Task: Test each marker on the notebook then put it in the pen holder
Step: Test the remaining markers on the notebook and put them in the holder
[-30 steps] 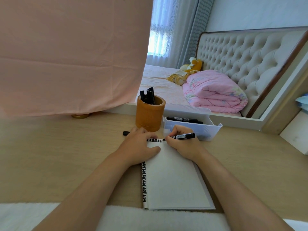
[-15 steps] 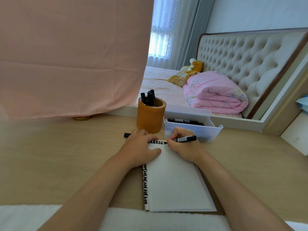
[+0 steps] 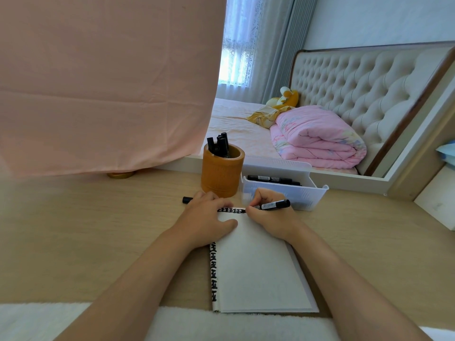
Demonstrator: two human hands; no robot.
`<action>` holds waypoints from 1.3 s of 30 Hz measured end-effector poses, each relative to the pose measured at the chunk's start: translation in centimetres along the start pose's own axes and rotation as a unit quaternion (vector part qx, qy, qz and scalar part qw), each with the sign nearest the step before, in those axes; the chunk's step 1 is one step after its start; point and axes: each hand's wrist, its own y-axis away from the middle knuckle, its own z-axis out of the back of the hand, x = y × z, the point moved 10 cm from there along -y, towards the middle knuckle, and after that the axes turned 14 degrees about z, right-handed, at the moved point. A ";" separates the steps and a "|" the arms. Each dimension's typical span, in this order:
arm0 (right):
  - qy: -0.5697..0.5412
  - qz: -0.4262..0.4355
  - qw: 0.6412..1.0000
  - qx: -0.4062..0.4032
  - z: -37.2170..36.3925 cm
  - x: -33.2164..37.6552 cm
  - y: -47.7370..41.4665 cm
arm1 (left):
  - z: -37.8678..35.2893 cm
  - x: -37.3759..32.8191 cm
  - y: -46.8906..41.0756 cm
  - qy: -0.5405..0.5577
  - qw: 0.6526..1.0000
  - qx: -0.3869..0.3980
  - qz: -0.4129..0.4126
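Observation:
An open white notebook [image 3: 258,269] lies on the wooden desk, with black marks along its left and top edges. My right hand [image 3: 268,217] grips a black marker [image 3: 273,205], tip down on the page's top edge. My left hand [image 3: 206,220] rests on the notebook's top left corner. Its fingers curl over a black cap [image 3: 187,200] whose end pokes out to the left. Just behind my hands, a brown pen holder [image 3: 221,173] stands upright with several black markers in it.
A white plastic tray [image 3: 302,193] with black markers [image 3: 270,179] sits right of the holder, just behind my right hand. A pink cloth [image 3: 103,82] hangs over the desk's back left. A mirror behind the desk shows a bed. A white fluffy strip lines the desk's near edge.
The marker tip has crept slightly right along the page's top edge, and the row of black marks there has grown. My left hand has stayed put.

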 end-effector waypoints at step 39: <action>-0.269 -0.049 0.955 0.119 -2.4 3.9 0.5 | 4.0 6.7 -1.3 -0.017 0.993 -0.056 0.103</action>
